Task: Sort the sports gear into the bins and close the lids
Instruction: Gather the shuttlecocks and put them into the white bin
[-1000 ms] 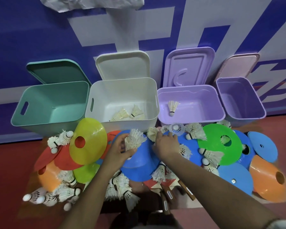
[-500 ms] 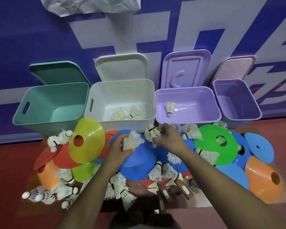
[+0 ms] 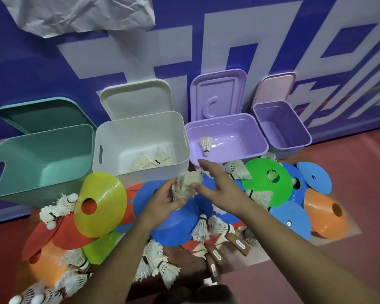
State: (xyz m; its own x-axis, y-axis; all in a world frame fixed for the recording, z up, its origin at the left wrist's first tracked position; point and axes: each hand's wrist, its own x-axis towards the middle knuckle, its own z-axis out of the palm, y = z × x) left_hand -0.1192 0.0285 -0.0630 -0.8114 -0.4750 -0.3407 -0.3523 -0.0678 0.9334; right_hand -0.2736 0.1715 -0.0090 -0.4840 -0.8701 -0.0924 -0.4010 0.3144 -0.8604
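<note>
Just in front of the white bin (image 3: 140, 132), left hand (image 3: 162, 202), grip curled round a bunch of shuttlecocks (image 3: 185, 186); feathers blurred, count unclear. Right hand (image 3: 219, 187) just right of the bunch, grip spread, fingers straight and pointing up-left, holding nothing. Its thumb tip is at the feathers; cannot tell if it touches. Both hands are over a blue cone (image 3: 173, 224) lying in front of the white bin.

Inside the white bin, a small heap of shuttlecocks (image 3: 149, 162) lies at the front right corner. Lilac bin (image 3: 228, 128) touches the white bin's right side, with a single shuttlecock (image 3: 205, 144) inside, cork toward the camera. Darker purple bin (image 3: 281, 123) is further right. Teal bin (image 3: 42, 154) sits left of the white bin.

All four bins are open. White lid (image 3: 136, 97), teal lid (image 3: 46, 113), lilac lid (image 3: 217, 93) and pink lid (image 3: 276, 86) lean on the blue wall behind them.

Yellow cone (image 3: 110, 200) is tilted up, front-left of the white bin, with a red cone (image 3: 59, 233) and an orange cone (image 3: 44, 268) lower left of it. Green cone (image 3: 259, 172) is front-right of the white bin, below the lilac bin. More blue cones (image 3: 314, 176) and another orange one (image 3: 323, 224) lie beyond it. Loose shuttlecocks (image 3: 160, 264) are scattered through the pile. Wooden paddle handles (image 3: 215, 257) stick out from under the blue cone.
</note>
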